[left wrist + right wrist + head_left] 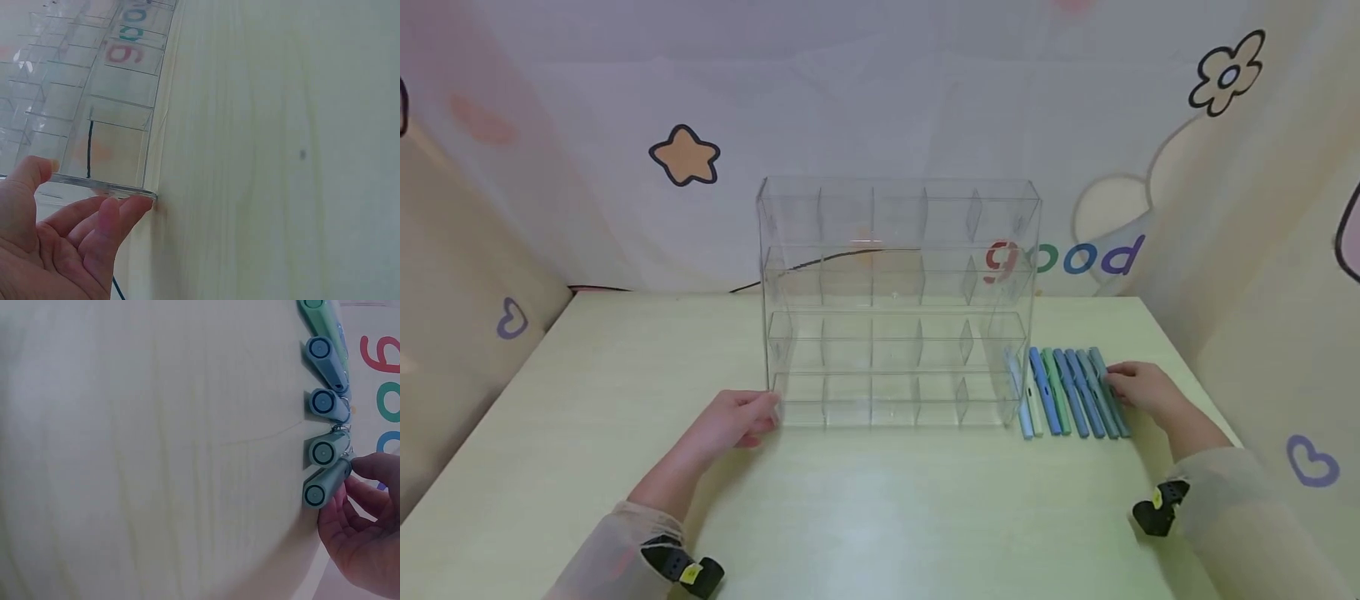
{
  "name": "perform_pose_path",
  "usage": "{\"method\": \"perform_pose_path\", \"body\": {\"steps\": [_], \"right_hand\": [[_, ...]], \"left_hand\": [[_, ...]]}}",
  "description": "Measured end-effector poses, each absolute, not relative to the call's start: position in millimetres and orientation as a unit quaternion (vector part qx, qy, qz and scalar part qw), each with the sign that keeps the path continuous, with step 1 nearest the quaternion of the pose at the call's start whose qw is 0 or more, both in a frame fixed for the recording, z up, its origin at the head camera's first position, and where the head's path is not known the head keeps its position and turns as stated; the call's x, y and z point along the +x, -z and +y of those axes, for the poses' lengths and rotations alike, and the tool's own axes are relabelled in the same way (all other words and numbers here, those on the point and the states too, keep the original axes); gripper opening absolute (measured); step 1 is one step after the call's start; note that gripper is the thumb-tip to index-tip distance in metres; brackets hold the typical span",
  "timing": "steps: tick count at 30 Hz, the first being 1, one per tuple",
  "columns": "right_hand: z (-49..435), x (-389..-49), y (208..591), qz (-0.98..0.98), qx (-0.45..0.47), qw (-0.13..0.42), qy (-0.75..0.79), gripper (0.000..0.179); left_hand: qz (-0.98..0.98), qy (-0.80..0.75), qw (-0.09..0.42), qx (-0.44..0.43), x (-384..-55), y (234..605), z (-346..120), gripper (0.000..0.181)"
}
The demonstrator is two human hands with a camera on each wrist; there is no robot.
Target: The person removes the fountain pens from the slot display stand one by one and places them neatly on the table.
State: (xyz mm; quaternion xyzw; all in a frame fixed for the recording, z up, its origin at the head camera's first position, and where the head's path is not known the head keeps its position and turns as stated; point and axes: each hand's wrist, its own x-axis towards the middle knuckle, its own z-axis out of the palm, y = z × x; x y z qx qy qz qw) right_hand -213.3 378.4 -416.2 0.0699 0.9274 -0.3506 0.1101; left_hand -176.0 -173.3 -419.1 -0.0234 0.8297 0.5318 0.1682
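Observation:
A clear plastic rack of small compartments [895,313] stands upright on the table in the head view. My left hand [747,418] grips its lower left corner; in the left wrist view the thumb [39,169] lies at one side of the panel edge and the fingers at the other. To the rack's right lies a row of several blue and green pens [1067,392]. My right hand [1146,389] pinches the grey-green pen [317,494] at the row's right end, between thumb and fingers. That pen lies against its neighbour [324,452].
A pale wooden table [880,517] extends in front of the rack. A printed cloth [880,100] hangs behind and at both sides. The leftmost pale blue pen [1025,417] lies close by the rack's right side, partly seen through it.

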Motion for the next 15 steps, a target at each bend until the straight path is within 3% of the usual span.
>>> {"method": "perform_pose_path", "body": {"steps": [15], "right_hand": [[376.9,-214.4,420.5,0.932,0.08,0.122,0.33,0.047]], "left_hand": [[0.833,-0.525,0.172,-0.021,-176.7,417.4,-172.6,0.052]]}}
